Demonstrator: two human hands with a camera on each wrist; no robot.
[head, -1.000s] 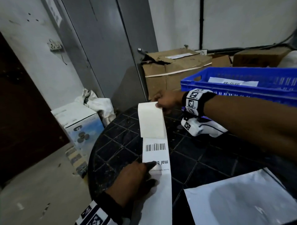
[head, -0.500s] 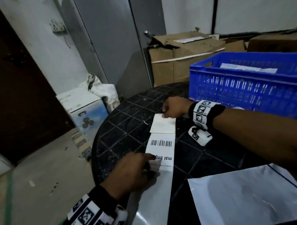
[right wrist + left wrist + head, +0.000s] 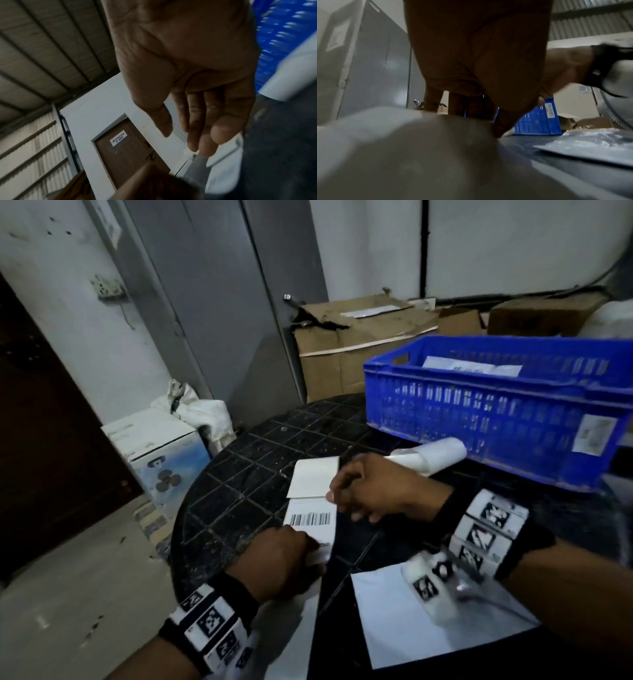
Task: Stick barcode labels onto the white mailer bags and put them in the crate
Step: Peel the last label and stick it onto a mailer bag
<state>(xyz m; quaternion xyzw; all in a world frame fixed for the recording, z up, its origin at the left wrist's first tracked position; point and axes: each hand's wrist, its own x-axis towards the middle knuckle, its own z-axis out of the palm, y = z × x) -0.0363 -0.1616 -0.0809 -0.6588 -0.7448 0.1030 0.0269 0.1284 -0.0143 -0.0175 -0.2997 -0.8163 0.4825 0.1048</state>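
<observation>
- Pressing down on the label strip (image 3: 310, 520) with the left hand (image 3: 274, 559), fingers (image 3: 301, 539) flat, on the counter (image 3: 239, 474) centre.
- Hovering at the blank label edge, the right hand (image 3: 373, 491), fingers (image 3: 202, 128) loosely bent, gripping nothing.
- Likely peeling next: needing a pinch at the barcode label's corner.
- Waiting at 5 o'clock, the white mailer bag (image 3: 411, 631); at 2 o'clock, the blue crate (image 3: 479, 419).

Stockroom: cardboard boxes (image 3: 359, 337), blue crate (image 3: 479, 422), corrugated roof (image 3: 42, 47)

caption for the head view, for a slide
Left hand pressing a barcode label strip on the black table; right hand open above it.
</observation>
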